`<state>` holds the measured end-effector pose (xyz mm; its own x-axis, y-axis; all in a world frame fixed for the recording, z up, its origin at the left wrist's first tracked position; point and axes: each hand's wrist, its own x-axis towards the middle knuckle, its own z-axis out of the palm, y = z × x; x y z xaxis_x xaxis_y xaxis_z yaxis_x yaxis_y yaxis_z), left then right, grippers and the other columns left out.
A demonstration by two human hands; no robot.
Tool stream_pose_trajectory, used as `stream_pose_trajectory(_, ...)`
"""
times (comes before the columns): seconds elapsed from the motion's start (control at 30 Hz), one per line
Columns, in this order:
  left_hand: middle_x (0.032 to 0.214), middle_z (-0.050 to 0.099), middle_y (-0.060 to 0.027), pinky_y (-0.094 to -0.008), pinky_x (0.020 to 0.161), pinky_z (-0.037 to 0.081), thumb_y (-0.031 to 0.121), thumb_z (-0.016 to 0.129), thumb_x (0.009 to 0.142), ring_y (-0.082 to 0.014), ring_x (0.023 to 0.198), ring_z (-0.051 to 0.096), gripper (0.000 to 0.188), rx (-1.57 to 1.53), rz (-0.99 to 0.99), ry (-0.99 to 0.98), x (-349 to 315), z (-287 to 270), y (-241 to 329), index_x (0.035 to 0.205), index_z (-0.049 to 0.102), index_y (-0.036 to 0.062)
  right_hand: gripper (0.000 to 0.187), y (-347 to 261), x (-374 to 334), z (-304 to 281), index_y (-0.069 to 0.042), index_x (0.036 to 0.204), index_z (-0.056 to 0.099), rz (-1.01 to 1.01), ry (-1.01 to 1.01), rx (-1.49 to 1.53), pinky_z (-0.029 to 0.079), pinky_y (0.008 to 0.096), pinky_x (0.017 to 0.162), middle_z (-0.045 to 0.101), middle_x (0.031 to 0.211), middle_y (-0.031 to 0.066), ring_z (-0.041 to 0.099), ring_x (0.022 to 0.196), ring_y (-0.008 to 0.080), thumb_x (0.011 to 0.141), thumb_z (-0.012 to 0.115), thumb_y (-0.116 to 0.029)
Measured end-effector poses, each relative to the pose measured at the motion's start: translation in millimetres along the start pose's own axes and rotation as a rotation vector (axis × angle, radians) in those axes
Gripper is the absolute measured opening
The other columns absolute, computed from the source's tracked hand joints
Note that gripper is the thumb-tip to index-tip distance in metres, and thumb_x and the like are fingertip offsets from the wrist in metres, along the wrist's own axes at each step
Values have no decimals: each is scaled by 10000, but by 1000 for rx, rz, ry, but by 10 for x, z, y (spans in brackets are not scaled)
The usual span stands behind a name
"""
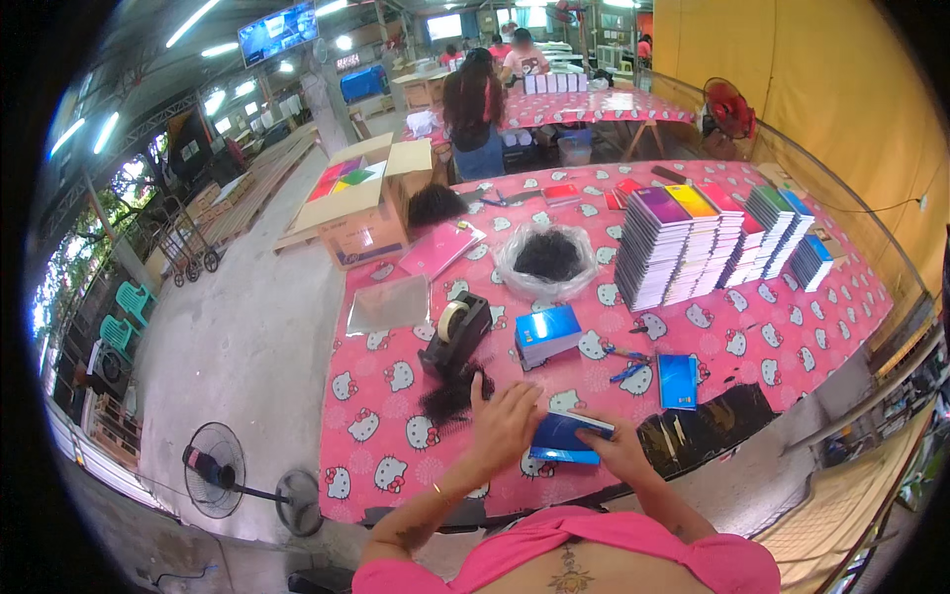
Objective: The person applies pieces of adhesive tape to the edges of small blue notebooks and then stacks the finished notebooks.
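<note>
At the near edge of the table, my right hand (621, 451) grips a blue notebook (566, 430), its thumb across the top cover. Light blue shows below the darker cover; I cannot tell whether that is a second notebook. My left hand (507, 424) lies at the notebook's left side, fingers stretched out and thumb raised apart. Left of it is a loose bunch of black strands (445, 398), beside a black tape dispenser (457, 332). A short stack of blue notebooks (547, 334) stands just beyond my hands. Another blue notebook (678, 381) lies to the right, beside some pens (629, 368).
Tall notebook stacks (653, 252) stand at the back right. A clear bag of black strands (549, 259) sits mid-table. Farther left are a clear plastic sheet (389, 305), a pink folder (439, 247) and an open carton (364, 230). A standing fan (213, 470) is on the floor.
</note>
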<state>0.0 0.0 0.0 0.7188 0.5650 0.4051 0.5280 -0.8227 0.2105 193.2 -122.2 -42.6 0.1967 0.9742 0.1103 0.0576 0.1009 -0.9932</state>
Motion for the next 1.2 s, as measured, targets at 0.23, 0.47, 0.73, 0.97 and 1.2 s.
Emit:
stream_pose_trajectory(0.23, 1473, 441, -166, -673, 1119, 34, 538, 434, 978, -310, 1406, 365, 664, 98, 2, -49, 121, -191, 131, 1411, 465, 36, 334, -305, -6, -11, -17, 1254, 631, 38, 37, 151, 480, 268, 848, 670, 1038, 26, 585, 953, 97, 923, 647, -58)
stream_pose_trajectory(0.47, 1545, 273, -269, -683, 1108, -72, 628, 415, 943, -391, 1479, 172, 868, 222, 46, 124, -51, 151, 240, 1441, 344, -78, 339, -262, -8, -51, -12, 1254, 625, 54, 36, 156, 481, 256, 827, 651, 1032, 20, 577, 933, 90, 924, 655, -85)
stream_pose_trajectory(0.73, 1545, 262, -285, -688, 1111, -20, 617, 361, 965, -411, 1480, 159, 864, 121, 151, 150, -240, 249, 423, 1485, 271, -66, 341, -363, -97, -30, -19, 1261, 624, 84, 108, 215, 480, 242, 787, 651, 1017, -12, 575, 887, 71, 927, 651, -86)
stream_pose_trajectory(0.97, 1544, 268, -282, -656, 1133, -3, 642, 368, 948, -410, 1474, 186, 891, 40, 255, 104, -336, 398, 458, 1461, 309, -84, 389, -481, -66, -43, -29, 1304, 606, 47, 142, 315, 476, 239, 808, 656, 1012, 8, 586, 903, 85, 918, 649, -50)
stream_pose_trajectory(1.2, 1526, 268, -330, -626, 1155, 13, 666, 351, 938, -440, 1473, 172, 926, 121, 196, 84, -124, 230, 401, 1447, 329, -106, 340, -480, -97, -10, -37, 1265, 621, 130, 47, 170, 485, 275, 859, 667, 1058, 18, 590, 972, 89, 929, 646, -72)
